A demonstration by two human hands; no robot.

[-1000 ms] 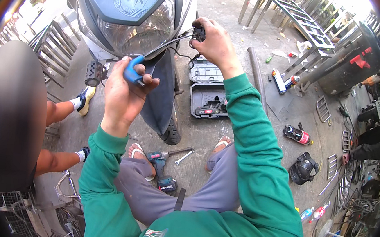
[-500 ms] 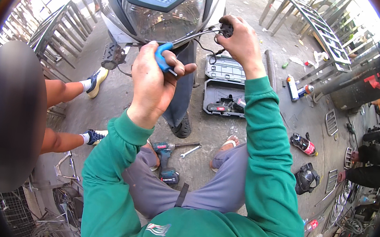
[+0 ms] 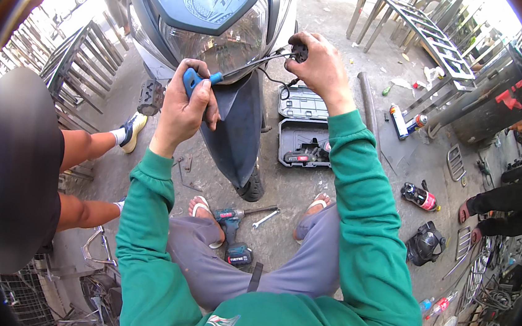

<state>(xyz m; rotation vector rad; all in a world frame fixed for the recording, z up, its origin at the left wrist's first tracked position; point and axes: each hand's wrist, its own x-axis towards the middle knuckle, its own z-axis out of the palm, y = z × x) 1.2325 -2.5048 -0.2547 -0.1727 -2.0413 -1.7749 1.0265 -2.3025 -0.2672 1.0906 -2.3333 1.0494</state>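
The left hand (image 3: 185,110) is clamped around the blue handle of a screwdriver (image 3: 219,77), whose dark shaft runs right and slightly far, across the front of a scooter (image 3: 212,10), toward the right hand (image 3: 320,66). The right hand is closed on a small black part (image 3: 300,53) held just right of the scooter's headlight; the screwdriver's tip meets this part, though the exact contact is hidden by the fingers. A thin black wire (image 3: 274,80) hangs from the part in a loop below the hand. The two hands are apart, joined only by the tool between them.

Below the right forearm, on the concrete floor (image 3: 398,150), an open black tool case (image 3: 304,136) lies with bits in its near half. Nearer the person, between the sandalled feet, a teal cordless drill (image 3: 232,238) lies beside a wrench (image 3: 265,218). The scooter's front wheel (image 3: 251,190) stands just far of the drill.

To the right — well apart from the hands — two spray cans (image 3: 404,121) lie on the floor, with a dark bottle (image 3: 420,197) and a black bag (image 3: 425,242) nearer. At the left, another person's bare legs (image 3: 88,148) reach in, one foot in a sneaker (image 3: 132,130) beside the scooter.
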